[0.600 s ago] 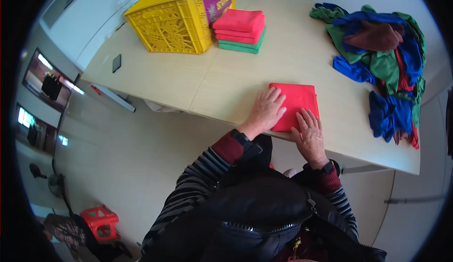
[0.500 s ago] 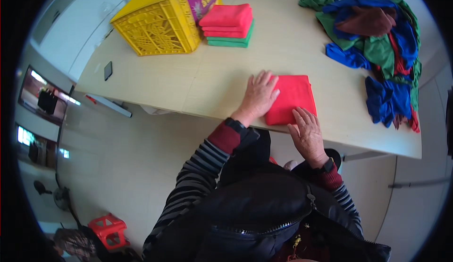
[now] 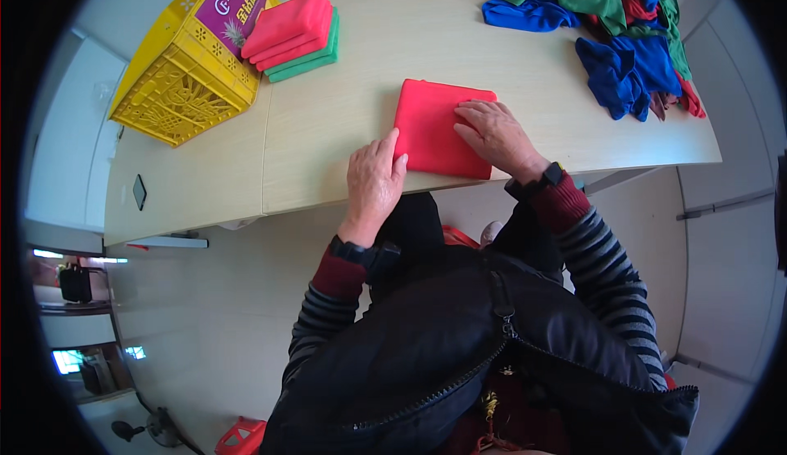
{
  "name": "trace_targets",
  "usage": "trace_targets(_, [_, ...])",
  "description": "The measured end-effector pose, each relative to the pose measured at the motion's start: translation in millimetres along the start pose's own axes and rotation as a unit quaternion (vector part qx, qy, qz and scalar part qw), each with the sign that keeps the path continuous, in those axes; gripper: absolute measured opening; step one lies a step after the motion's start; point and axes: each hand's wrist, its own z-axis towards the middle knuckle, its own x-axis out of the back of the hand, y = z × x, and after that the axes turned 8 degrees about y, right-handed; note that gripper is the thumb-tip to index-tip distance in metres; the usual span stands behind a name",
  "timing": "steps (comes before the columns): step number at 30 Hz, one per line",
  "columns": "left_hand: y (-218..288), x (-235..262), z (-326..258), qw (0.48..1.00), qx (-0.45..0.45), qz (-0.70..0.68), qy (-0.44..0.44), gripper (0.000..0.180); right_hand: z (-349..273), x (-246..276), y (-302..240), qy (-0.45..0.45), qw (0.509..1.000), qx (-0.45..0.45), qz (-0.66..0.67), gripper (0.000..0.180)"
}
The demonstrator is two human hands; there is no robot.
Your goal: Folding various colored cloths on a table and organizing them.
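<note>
A red folded cloth (image 3: 434,127) lies flat on the table by the near edge, squared into a neat rectangle. My left hand (image 3: 375,180) touches its lower left edge with the fingertips, thumb held apart. On the cloth's right part rests my right hand (image 3: 502,138), palm down with fingers stretched out. Neither hand grips the fabric. To the far left stands a stack of folded cloths, with red ones (image 3: 287,25) above green ones (image 3: 307,60).
A yellow plastic crate (image 3: 193,86) stands tilted in view beside the stack. Loose blue, green, red and brown cloths (image 3: 611,65) are heaped at the far right. A dark phone (image 3: 140,192) lies on the left of the pale table (image 3: 336,115).
My right hand has gone from the cloth's lower right corner up onto its right side. My left hand has slid from the upper left to the lower left edge. The whole view has shifted.
</note>
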Motion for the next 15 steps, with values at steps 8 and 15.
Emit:
trace_targets(8, [3,-39,57,0.995,-0.092,-0.012,0.049,0.043,4,-46,-19,0.111,0.986,0.015,-0.123,0.064])
trace_targets(15, [-6,-92,75,0.995,-0.079,-0.019,-0.057,0.059,7,-60,-3,0.092,0.99,-0.008,-0.11,0.068])
